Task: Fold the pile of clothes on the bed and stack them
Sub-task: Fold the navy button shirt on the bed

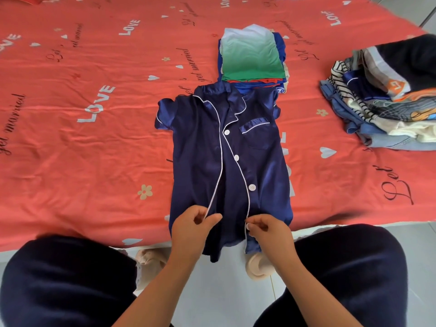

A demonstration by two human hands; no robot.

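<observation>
So the navy satin shirt (200,149) is lying face up in the middle of the bed (82,149), collar toward 12 o'clock and the hem hanging off the near edge at 6. The two front edges gape apart down low. The left hand (191,225) is pinching the white-piped edge of one front panel and the right hand (269,232) is pinching the other edge right by the bottom button (247,225), so both hands are clamped on the shirt, close together but not touching. Looks to me like the step is closing up or squaring the front before folding. If I were doing it, I'd pull both edges gently toward 6 to take out the slack, then lay one edge over the other so the piping runs straight up to the collar (satin slides like crazy, so I'd keep it pressed to the bed rather than lifting). The sleeve at 10 o'clock is bunched, so it probably needs flattening too. The folded stack (250,55) sits at 12 o'clock touching the collar, and the unfolded pile (382,109) waits at 2 o'clock, well apart.
</observation>
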